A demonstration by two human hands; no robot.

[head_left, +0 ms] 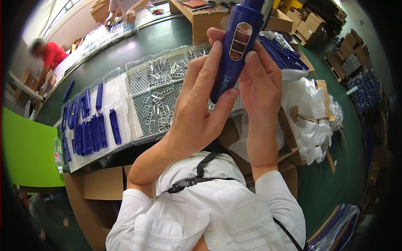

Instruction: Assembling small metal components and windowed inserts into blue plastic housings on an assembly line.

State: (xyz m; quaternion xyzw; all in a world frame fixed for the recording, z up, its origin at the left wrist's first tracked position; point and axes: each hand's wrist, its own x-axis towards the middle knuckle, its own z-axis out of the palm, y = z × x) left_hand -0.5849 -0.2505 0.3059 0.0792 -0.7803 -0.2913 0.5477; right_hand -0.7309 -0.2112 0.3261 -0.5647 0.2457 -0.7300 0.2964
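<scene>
Both of my hands hold up a long dark blue plastic casing (225,77) in front of me, tilted with its upper end leaning right. A silver oval frame (240,42) with crossbars is set in the casing's face. Along the casing's left side my left hand (194,98) is closed, its thumb near the lower end. My right hand (261,81) grips the opposite side, its thumb beside the oval frame. Behind my left hand, many loose silver oval frames (157,99) lie in a clear textured tray (136,113).
Left of it, another tray (113,90) holds several blue casing parts (86,136). More long blue parts (282,54) are piled at the right, near white wrapping (305,134). An open cardboard box (102,184) stands below the bench. Co-workers (54,56) are at the far left and top.
</scene>
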